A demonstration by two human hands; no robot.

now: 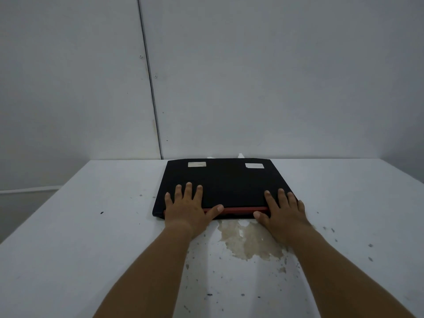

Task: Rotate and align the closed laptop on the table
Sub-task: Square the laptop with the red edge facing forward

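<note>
Head view: white table (pixel 91 226) w/ stain, grey wall; left hand (pixel 187 208), right hand (pixel 283 211) flat, fingers spread, on closed laptop (pixel 224 182).

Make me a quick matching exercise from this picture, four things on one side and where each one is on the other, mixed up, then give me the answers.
Things:
1. left hand
2. right hand
3. white stickers
4. brown stain

Places:
A. on the bare table, just in front of the laptop
B. flat on the laptop's near right corner
C. on the lid near the laptop's far edge
D. flat on the laptop's near left part

Pairs: 1-D, 2-B, 3-C, 4-A
</note>
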